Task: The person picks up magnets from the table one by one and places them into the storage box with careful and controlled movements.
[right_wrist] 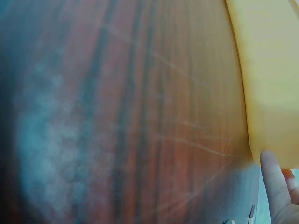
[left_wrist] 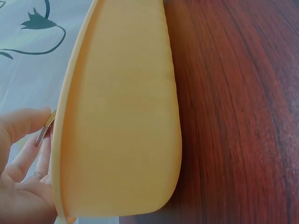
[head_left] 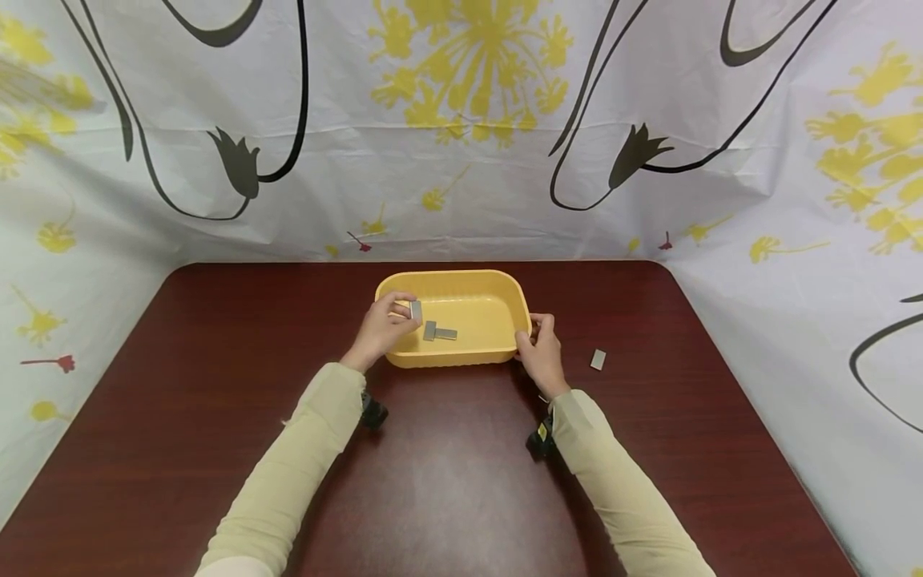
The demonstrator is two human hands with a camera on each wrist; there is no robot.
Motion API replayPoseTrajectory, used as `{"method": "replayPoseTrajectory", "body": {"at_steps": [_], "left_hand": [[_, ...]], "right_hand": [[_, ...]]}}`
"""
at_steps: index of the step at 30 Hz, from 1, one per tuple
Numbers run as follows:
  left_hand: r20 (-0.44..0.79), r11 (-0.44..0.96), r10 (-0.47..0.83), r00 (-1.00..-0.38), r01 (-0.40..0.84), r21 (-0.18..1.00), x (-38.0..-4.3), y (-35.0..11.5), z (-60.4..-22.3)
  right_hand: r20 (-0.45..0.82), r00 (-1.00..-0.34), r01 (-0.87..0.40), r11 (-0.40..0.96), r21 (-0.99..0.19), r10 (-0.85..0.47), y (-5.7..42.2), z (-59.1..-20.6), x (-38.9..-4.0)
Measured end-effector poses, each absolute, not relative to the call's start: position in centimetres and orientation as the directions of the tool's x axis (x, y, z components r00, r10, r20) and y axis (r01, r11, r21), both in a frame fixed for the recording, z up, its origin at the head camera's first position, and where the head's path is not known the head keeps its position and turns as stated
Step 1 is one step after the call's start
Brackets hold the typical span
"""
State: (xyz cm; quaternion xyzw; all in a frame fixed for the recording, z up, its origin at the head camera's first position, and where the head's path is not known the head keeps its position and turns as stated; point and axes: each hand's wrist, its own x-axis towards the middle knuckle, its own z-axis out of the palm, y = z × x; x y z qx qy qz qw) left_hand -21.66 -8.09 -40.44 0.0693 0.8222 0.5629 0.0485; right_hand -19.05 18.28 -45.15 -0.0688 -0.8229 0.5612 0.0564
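A shallow yellow plastic tray [head_left: 461,357] with rounded corners sits on the table towards its far side. My left hand [head_left: 380,327] pinches a small flat grey rectangular piece [head_left: 416,312] between thumb and fingers, over the tray's left end. In the left wrist view that piece [left_wrist: 45,128] shows edge-on, partly behind the tray's rim [left_wrist: 60,140]. Two similar grey pieces [head_left: 446,334] lie close together on the tray floor. At the tray's front right corner, my right hand [head_left: 542,357] holds the rim and wall. The right wrist view shows one finger [right_wrist: 274,186] against the yellow wall.
Another grey piece [head_left: 598,360] lies on the dark red-brown wooden table [head_left: 461,481], right of my right hand. A white sheet [head_left: 461,184] with yellow and grey flower prints hangs behind the table and along both sides.
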Motion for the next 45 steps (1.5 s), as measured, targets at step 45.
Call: {"method": "replayPoseTrajectory", "body": {"at_steps": [45], "left_hand": [[-0.077, 0.569, 0.199, -0.977, 0.052, 0.821, -22.9, -4.5, -41.5]], "right_hand": [[0.041, -0.985, 0.027, 0.383, -0.923, 0.167, 18.4, -45.6, -19.3]]}}
